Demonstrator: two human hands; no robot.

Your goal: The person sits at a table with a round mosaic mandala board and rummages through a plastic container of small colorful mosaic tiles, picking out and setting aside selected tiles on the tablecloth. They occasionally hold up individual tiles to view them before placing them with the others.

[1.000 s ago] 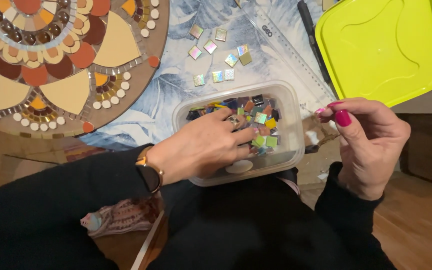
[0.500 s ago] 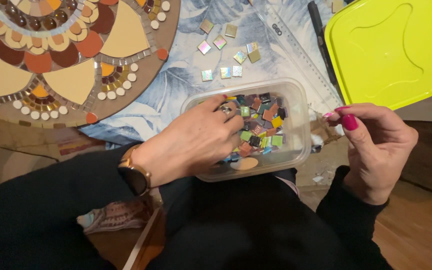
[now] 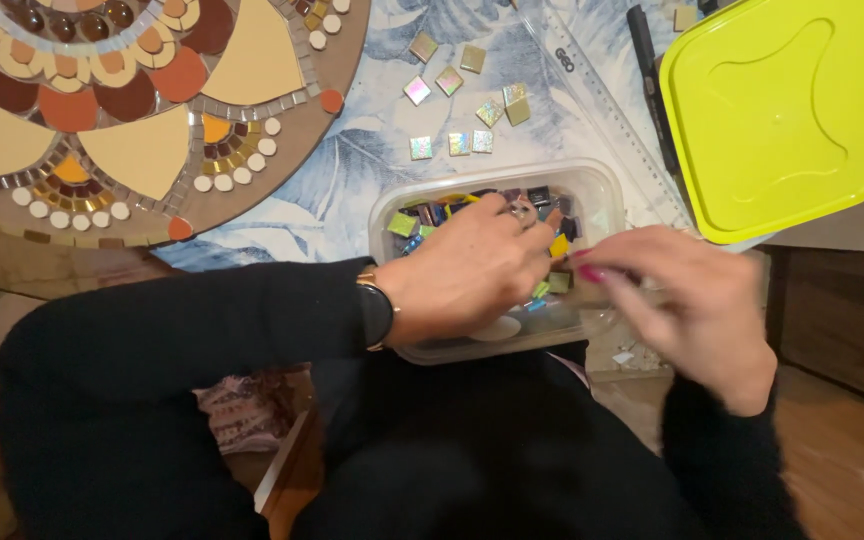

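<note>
Both hands are working at the clear plastic tub (image 3: 592, 200): left hand (image 3: 472, 268) curling, digging among small, hard, slippery glass tiles (image 3: 559, 246) inside; right hand (image 3: 687, 300) blurring at its rim, grip unclear.

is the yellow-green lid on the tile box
No, the lid lies on the table beside the open box.

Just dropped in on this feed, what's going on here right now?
A person in black sleeves is working in a clear plastic tub of small coloured tiles held at their lap. The left hand is down inside the tub among the tiles; the right hand is at the tub's right edge, blurred. The tub's yellow-green lid lies off to the right on the table. A few iridescent square tiles lie loose above the tub, beside a round, partly filled mosaic.
</note>
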